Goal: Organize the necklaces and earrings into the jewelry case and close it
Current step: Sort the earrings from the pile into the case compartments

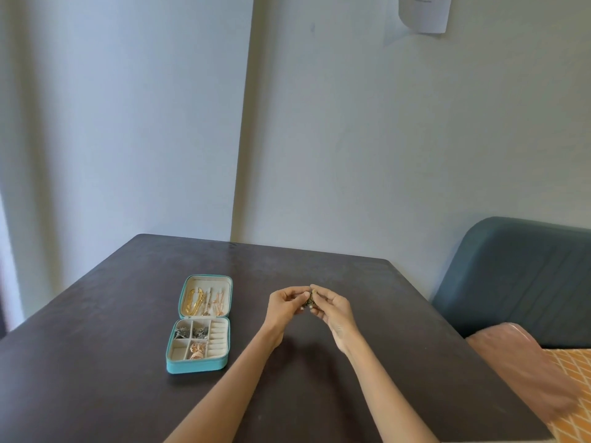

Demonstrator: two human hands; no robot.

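Both hands meet above the middle of the table (319, 394), the left hand (285, 304) and right hand (332, 306) each pinching a small gold-and-dark earring (311, 298) in a fingertip grip. To the left, well apart, the teal jewelry case (195, 366) lies open, gold necklaces (195, 301) in its far lid half, earrings in near compartments.

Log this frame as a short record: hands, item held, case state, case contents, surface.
left hand: left hand pinches the earring
right hand: right hand pinches the same piece
item held: small dark-and-gold earring, lifted above the table
case state: teal jewelry case open flat, left of the hands
lid contents: gold necklaces and thinner chains hanging
tray contents: silver pieces in the far compartments, gold earrings in a near one; ring rolls bare
surface: dark table
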